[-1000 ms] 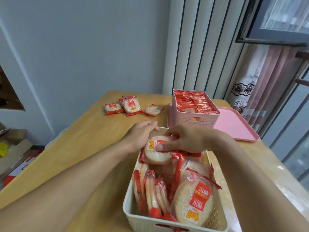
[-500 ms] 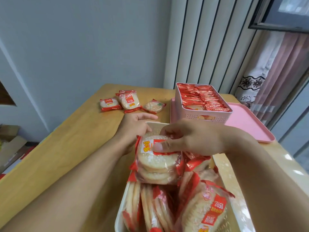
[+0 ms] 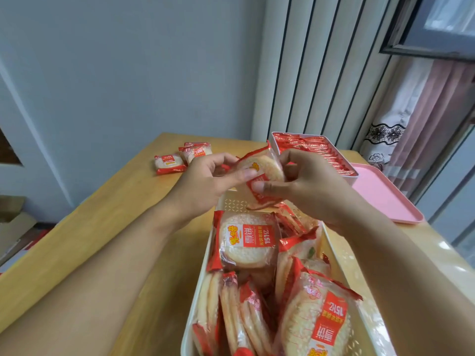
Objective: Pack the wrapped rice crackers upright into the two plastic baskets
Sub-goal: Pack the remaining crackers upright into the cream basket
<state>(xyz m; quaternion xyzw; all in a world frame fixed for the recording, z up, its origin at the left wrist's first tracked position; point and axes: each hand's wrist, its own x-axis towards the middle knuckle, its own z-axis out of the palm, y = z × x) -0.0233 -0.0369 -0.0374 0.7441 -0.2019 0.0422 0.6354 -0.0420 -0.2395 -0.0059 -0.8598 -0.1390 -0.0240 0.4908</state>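
Observation:
A cream plastic basket (image 3: 232,204) stands close in front of me, holding several red-and-clear wrapped rice crackers. Some stand on edge at its near left, and one packet (image 3: 248,240) lies flat on top. Above the basket's far end I hold one wrapped rice cracker (image 3: 259,170) in both hands. My left hand (image 3: 208,181) pinches its left side and my right hand (image 3: 305,186) pinches its lower right. A pink basket (image 3: 353,177) behind my right hand is packed with upright crackers.
Loose wrapped crackers (image 3: 168,163) lie on the wooden table (image 3: 108,227) at the far left. The pink basket stands on a pink tray (image 3: 383,196) at the right. Cardboard boxes (image 3: 15,227) sit on the floor to the left. A wall and curtain lie beyond.
One cracker packet has been lifted from the cream basket's far end up above it. My left hand has come off the basket rim and now shares the hold on it.

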